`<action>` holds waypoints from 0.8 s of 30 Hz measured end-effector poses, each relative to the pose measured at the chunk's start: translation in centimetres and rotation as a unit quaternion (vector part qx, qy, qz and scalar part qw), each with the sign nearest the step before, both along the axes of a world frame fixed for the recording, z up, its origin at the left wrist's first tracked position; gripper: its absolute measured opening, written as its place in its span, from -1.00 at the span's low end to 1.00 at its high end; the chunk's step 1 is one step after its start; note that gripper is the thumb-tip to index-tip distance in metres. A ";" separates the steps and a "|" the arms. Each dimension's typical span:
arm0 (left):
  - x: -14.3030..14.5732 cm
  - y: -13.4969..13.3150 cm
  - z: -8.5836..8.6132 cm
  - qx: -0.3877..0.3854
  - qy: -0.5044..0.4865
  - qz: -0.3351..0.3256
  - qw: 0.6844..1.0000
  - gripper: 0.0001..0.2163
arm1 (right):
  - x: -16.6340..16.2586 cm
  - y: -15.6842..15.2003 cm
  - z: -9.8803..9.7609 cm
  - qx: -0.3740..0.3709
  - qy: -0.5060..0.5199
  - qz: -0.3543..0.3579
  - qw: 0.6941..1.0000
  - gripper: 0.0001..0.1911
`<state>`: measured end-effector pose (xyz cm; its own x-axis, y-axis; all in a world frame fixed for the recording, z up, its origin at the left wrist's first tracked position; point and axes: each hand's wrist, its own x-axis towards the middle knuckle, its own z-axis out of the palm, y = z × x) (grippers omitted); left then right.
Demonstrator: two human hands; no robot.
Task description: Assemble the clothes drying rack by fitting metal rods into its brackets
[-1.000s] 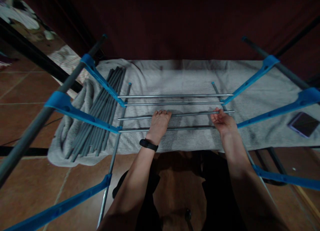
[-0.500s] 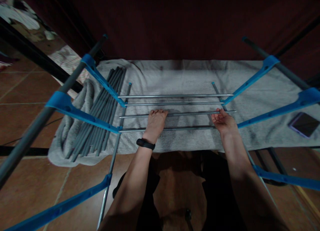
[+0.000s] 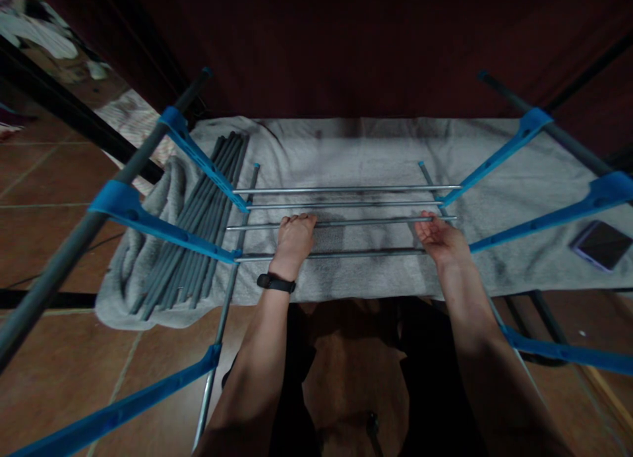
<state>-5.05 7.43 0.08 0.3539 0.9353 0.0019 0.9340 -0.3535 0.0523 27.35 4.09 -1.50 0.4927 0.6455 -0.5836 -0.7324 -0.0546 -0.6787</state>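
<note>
The left hand lies palm down with its fingers curled over a thin metal rod. The right hand is turned more palm up, its fingers closed round the same rod near its right end. Both grips look closed and light.

The rod runs crosswise between the two hands, just above a grey towel spread over the surface. Beyond the fingers, two more rods already span the gap between the blue plastic side bars. A fourth rod crosses on the near side, under the heels of the hands. The held rod's left end juts out past the left fingers toward an upright pole. Its right end reaches just past the right fingers, close to the right-hand blue bar.

A rod this long and thin probably bows easily, so it seems wise to keep it level and parallel to its neighbours. Moving both hands together, and watching each end where it meets the blue plastic, should help more than pushing from one side.

Left of the left fingers lies a bundle of grey tubes. A phone rests far right of the right fingers.
</note>
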 end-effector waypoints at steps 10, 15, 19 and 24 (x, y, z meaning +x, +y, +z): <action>0.1 0.0 0.1 -0.011 -0.016 0.016 1.000 -0.78 | 0.0 -0.1 0.2 0.008 -0.011 -0.017 1.000 -0.78; 0.0 0.1 0.1 -0.009 -0.014 0.018 1.000 -0.79 | 0.0 -0.2 0.4 0.003 0.001 -0.028 1.000 -0.81; -0.1 0.0 0.2 -0.017 -0.014 0.023 0.999 -0.80 | 0.1 -0.2 0.5 0.001 0.007 -0.029 1.000 -0.78; -0.1 0.1 0.4 -0.021 -0.019 0.032 0.999 -0.81 | 0.1 -0.2 0.5 0.000 0.002 -0.031 1.000 -0.78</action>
